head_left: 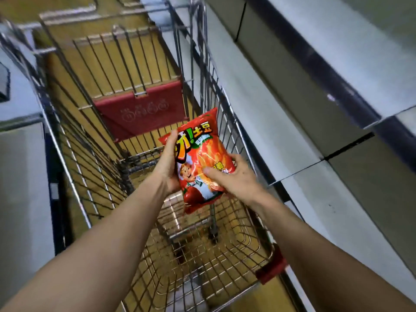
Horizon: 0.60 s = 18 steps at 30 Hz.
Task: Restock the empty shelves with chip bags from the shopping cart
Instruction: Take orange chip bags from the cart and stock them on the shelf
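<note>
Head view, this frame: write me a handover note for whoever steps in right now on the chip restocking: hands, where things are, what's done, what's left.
Left hand: grips the chip bag by its left edge.
Right hand: grips the same bag lower on its right side, thumb across the front.
The bag is held over the shopping cart, not on a shelf. No other bags show inside the cart.
Shelves, to the right: the parts in view hold no bags.
Done: this bag is out of the cart.
Left: set it on a shelf. It looks like the cart's last bag, though the view is blurred.
</note>
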{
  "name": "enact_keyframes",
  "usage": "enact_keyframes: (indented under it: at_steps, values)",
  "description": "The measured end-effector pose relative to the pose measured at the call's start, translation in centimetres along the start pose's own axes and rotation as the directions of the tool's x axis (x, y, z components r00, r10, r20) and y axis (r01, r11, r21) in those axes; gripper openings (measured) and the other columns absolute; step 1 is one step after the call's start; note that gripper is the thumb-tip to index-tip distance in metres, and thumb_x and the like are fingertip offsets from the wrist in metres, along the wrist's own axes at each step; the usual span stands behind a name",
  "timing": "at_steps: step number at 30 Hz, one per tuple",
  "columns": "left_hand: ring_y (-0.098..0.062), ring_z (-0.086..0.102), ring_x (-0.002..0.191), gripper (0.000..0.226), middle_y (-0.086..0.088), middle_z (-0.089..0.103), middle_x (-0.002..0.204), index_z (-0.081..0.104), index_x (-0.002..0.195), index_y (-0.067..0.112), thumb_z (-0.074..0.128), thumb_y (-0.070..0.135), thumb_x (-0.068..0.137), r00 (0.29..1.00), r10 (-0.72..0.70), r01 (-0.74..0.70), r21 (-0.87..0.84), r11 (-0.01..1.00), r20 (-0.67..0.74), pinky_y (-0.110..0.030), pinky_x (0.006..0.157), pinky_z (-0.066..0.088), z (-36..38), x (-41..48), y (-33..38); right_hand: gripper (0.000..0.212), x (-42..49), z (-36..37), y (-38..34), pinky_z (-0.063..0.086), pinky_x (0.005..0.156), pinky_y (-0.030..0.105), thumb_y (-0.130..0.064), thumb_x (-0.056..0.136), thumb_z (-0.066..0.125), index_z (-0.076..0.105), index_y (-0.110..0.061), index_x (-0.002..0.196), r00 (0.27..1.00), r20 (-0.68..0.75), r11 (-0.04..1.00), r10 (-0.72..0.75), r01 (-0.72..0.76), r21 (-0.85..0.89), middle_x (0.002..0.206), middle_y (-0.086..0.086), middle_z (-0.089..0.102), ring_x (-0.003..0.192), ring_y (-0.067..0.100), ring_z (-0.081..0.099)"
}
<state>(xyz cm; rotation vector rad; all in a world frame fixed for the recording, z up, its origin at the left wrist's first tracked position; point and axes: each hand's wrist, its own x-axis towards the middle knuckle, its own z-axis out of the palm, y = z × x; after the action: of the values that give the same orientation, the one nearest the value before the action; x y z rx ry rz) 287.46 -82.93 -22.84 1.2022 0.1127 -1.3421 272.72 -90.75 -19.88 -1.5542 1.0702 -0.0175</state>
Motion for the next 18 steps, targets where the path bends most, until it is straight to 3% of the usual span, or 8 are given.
enact_keyframes:
  at_steps: [2,5,7,9,10,12,14,18]
  values:
    - [-0.022,0.074,0.079,0.063,-0.010,0.076,0.093,0.070,0.101,0.015,0.039,0.069,0.090,0.998,0.054,-0.054,0.045,0.998,0.011,-0.033,0.064,0.059,2.2,-1.3,1.5,0.073,-1.7,-1.3,-1.2,0.055,0.084,0.035,-0.055,0.077,0.073,0.038,-0.027,0.134,1.000,-0.027,1.000,-0.016,0.016,0.005,0.119,-0.004,0.059,0.105,0.020,0.064]
    - [-0.023,0.073,0.075,0.058,-0.012,0.075,0.094,0.071,0.095,0.015,0.047,0.066,0.088,0.995,0.096,-0.097,0.140,0.985,0.016,-0.034,0.069,0.057,6.2,-3.6,3.5,0.056,-3.9,-3.5,-2.6,0.051,0.061,0.029,-0.064,0.079,0.065,0.050,-0.026,0.118,0.990,-0.119,0.997,-0.076,0.077,0.000,0.111,0.002,0.068,0.083,0.022,0.069]
    - [-0.025,0.073,0.081,0.058,-0.014,0.074,0.100,0.072,0.102,0.012,0.050,0.064,0.088,0.992,0.120,-0.127,0.169,0.977,0.050,-0.036,0.071,0.059,8.9,-5.1,4.6,0.050,-5.8,-5.5,-3.6,0.052,0.066,0.030,-0.065,0.079,0.064,0.056,-0.025,0.108,0.969,-0.203,0.990,-0.139,0.140,-0.012,0.106,0.002,0.070,0.082,0.018,0.067]
    - [-0.030,0.069,0.095,0.060,-0.016,0.070,0.112,0.071,0.110,0.010,0.052,0.062,0.089,0.988,0.141,-0.152,0.199,0.968,0.067,-0.043,0.087,0.056,11.4,-6.5,5.8,0.047,-8.1,-7.7,-4.5,0.056,0.075,0.032,-0.064,0.078,0.065,0.061,-0.023,0.102,0.947,-0.248,0.979,-0.202,0.202,-0.024,0.102,0.000,0.071,0.089,0.016,0.068]
    - [-0.030,0.068,0.094,0.056,-0.015,0.070,0.111,0.070,0.107,0.011,0.051,0.060,0.090,0.986,0.151,-0.162,0.213,0.964,0.068,-0.042,0.088,0.055,12.7,-7.4,6.3,0.044,-9.3,-8.9,-4.9,0.057,0.078,0.031,-0.061,0.079,0.065,0.063,-0.022,0.100,0.939,-0.257,0.973,-0.228,0.232,-0.017,0.100,-0.002,0.072,0.089,0.014,0.070]
    - [-0.027,0.069,0.079,0.047,-0.014,0.071,0.102,0.069,0.103,0.012,0.050,0.054,0.093,0.984,0.165,-0.176,0.214,0.961,0.069,-0.035,0.071,0.058,15.2,-9.2,7.3,0.038,-11.7,-11.0,-5.6,0.058,0.073,0.022,-0.057,0.081,0.065,0.066,-0.022,0.097,0.927,-0.261,0.961,-0.268,0.276,-0.010,0.094,-0.006,0.073,0.081,0.007,0.071]
    - [-0.024,0.070,0.069,0.046,-0.013,0.072,0.096,0.069,0.104,0.011,0.048,0.052,0.095,0.978,0.179,-0.202,0.247,0.948,0.111,-0.030,0.058,0.057,17.8,-11.2,7.6,0.035,-14.2,-12.9,-6.1,0.058,0.072,0.021,-0.057,0.082,0.062,0.066,-0.025,0.092,0.906,-0.287,0.948,-0.311,0.316,-0.030,0.088,-0.010,0.073,0.075,0.002,0.070]
    - [-0.022,0.073,0.072,0.060,-0.010,0.075,0.087,0.071,0.092,0.013,0.040,0.064,0.093,0.928,0.145,-0.265,0.333,0.905,0.344,-0.034,0.071,0.054,23.1,-16.5,7.1,0.030,-18.4,-16.4,-7.0,0.057,0.079,0.031,-0.057,0.083,0.061,0.061,-0.028,0.088,0.808,-0.463,0.922,-0.365,0.383,-0.059,0.089,-0.010,0.071,0.082,0.007,0.069]
